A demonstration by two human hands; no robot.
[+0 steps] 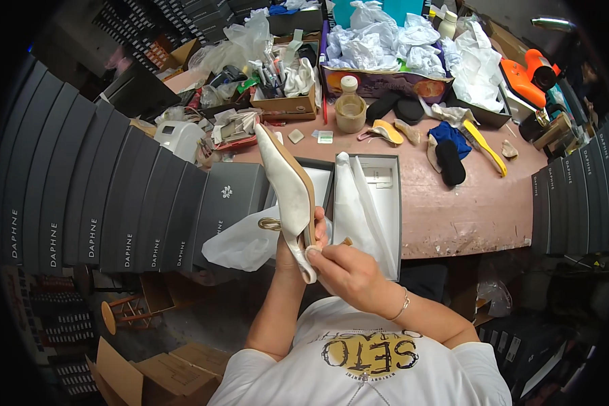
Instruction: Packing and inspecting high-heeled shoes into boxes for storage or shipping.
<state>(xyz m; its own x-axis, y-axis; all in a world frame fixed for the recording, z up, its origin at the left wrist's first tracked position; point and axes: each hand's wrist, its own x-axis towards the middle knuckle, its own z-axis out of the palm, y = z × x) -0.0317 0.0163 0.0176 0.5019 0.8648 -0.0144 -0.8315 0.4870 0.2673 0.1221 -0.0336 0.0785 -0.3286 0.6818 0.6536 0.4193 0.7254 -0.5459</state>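
Note:
My left hand (320,227) is wrapped round a white pointed slingback shoe (281,177) with a tan sole, held toe up and tilted; the shoe partly hides that hand. A gold bow-like trim (270,223) juts from its left side. My right hand (350,271) is closed in a pinch at the heel end of the shoe. A small pale thing shows at its fingertips, against the back strap; I cannot tell its kind. Below the shoe lies white wrapping tissue (233,241). Just beyond my right hand, an open grey shoebox (397,203) holds a white-wrapped shape (360,210).
Grey shoeboxes (81,176) stand in a row at left, others (575,189) at right. On the pink table (480,223) lie a yellow-handled brush (485,149), black pad (450,164) and blue cloth (459,135). A liquid-filled jar (350,111) stands before a tissue-filled box (386,80).

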